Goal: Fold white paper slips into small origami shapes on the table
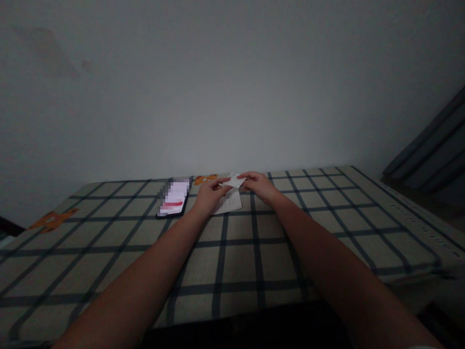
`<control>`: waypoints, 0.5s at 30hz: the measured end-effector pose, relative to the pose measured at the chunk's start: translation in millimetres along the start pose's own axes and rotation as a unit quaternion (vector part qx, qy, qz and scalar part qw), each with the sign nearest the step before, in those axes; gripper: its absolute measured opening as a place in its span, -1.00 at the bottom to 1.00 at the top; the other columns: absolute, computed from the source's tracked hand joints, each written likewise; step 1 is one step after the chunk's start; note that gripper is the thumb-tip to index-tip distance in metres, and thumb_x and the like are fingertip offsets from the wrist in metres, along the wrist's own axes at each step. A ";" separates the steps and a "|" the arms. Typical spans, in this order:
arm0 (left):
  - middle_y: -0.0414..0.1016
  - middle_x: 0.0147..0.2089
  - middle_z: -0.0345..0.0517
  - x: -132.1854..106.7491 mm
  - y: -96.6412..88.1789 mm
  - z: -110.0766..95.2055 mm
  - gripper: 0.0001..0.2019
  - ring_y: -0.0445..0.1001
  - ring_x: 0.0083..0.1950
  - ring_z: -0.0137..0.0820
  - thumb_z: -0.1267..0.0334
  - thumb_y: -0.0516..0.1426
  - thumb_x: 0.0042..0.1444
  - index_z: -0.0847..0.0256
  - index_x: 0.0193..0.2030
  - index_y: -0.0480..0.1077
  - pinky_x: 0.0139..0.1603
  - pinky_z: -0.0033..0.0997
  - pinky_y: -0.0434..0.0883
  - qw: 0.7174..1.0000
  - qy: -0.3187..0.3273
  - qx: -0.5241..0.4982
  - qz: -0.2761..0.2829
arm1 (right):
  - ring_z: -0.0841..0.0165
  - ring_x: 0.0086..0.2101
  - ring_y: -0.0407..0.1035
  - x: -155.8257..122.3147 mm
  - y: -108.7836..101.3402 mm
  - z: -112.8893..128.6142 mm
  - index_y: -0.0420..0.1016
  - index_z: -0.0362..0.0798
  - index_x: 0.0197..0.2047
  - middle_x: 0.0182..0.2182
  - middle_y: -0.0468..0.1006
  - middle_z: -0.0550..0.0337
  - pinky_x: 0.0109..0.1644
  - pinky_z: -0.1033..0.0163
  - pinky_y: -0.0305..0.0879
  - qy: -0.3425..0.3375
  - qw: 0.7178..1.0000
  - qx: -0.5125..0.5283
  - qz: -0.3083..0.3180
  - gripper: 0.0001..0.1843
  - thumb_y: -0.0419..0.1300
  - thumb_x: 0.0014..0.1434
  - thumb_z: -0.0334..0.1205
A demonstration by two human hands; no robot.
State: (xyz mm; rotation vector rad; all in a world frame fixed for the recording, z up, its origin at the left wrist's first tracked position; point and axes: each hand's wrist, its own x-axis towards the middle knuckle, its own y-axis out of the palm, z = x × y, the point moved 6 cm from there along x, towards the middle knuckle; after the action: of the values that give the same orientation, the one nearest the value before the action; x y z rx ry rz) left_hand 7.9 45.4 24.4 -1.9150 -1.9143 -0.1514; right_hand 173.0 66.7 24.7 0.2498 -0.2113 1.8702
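Both my hands meet over the far middle of the table, pinching a small piece of white paper point(237, 181) that looks folded or creased. My left hand point(209, 195) has its thumb and fingers on the paper's left side. From the right, my right hand point(260, 186) grips the other side between thumb and fingers. Below them a larger sheet of paper point(231, 202) with faint dark marks lies on the cloth, partly hidden by my left hand. A phone point(174, 198) with its screen lit rests left of my left hand; part of its screen is blurred.
A checked tablecloth point(238, 264) with dark lines and orange bear prints covers the table. Behind the far edge rises a plain pale wall point(232, 87). Dark striped fabric point(432, 140) hangs at the right.
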 end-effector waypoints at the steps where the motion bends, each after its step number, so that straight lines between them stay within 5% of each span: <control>1: 0.37 -0.55 -0.18 -0.3 0.3 -0.9 -0.62 0.28 -0.53 -0.49 0.16 0.23 -0.17 0.22 -0.15 0.47 -0.50 -0.49 0.19 1.000 0.004 0.008 0.004 | 0.48 -0.39 0.37 0.4 -0.4 -0.9 0.46 -0.09 -0.25 -0.30 0.50 0.14 -0.28 0.32 0.34 0.001 1.000 -0.001 0.000 -0.74 0.19 -0.11 -0.33; 8: 0.47 -0.17 0.00 -0.1 2.2 -8.6 -0.71 0.39 -0.33 -0.40 0.17 0.19 -0.09 0.19 -0.19 0.49 -0.31 -0.40 0.31 0.996 0.071 0.031 0.032 | 0.47 -0.39 0.37 0.2 -1.4 -0.7 0.48 -0.10 -0.25 -0.34 0.50 0.14 -0.23 0.29 0.33 -0.014 1.000 0.004 0.018 -0.73 0.19 -0.10 -0.34; 15: 0.48 -0.25 -0.02 -1.3 3.3 -15.6 -0.77 0.41 -0.26 -0.35 0.18 0.20 -0.09 0.20 -0.27 0.51 -0.22 -0.36 0.31 0.995 0.081 0.034 0.038 | 0.46 -0.30 0.35 -4.7 6.0 7.6 0.49 -0.09 -0.23 -0.24 0.48 0.12 -0.18 0.30 0.30 -0.028 0.998 -0.024 0.058 -0.72 0.21 -0.10 -0.33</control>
State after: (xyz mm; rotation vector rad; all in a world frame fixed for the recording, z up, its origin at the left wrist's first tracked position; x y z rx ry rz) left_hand 14.4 38.5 37.2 -1.8673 -1.7178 -0.2090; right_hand 169.2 58.5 30.6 0.2624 -0.3157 1.9710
